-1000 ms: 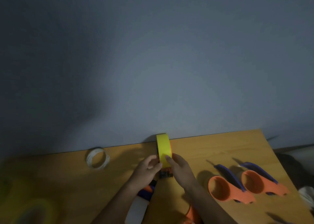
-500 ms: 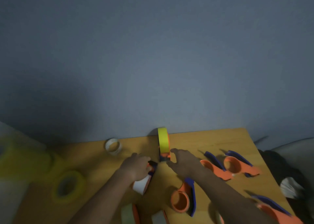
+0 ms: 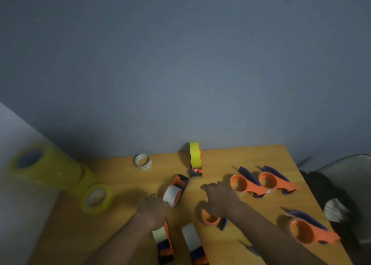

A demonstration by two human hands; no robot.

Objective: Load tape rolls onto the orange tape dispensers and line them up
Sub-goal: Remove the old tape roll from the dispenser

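A dispenser loaded with yellow tape (image 3: pixel 195 160) stands upright by the wall, with no hand on it. My left hand (image 3: pixel 154 208) holds the near side of a dispenser loaded with white tape (image 3: pixel 172 192) that lies tilted on the wooden table (image 3: pixel 230 156). My right hand (image 3: pixel 218 198) hovers with fingers spread over an empty orange dispenser (image 3: pixel 210 217), partly hiding it. Two empty orange dispensers (image 3: pixel 241 184) (image 3: pixel 271 181) lie side by side at the right, a third (image 3: pixel 305 232) nearer me. Two loaded dispensers (image 3: pixel 160 234) (image 3: pixel 191 236) stand at the near edge.
A loose yellow tape roll (image 3: pixel 97 198) lies at the left, beside a blurred stack of yellow rolls (image 3: pixel 46 168). A small white roll (image 3: pixel 143 161) sits near the wall. Dark things with a white cloth (image 3: pixel 335 210) lie off the table's right edge.
Both hands let go of the yellow-tape dispenser and drew back toward me. My left hand went to the white-tape dispenser, my right to above an empty one. The view tilted down.
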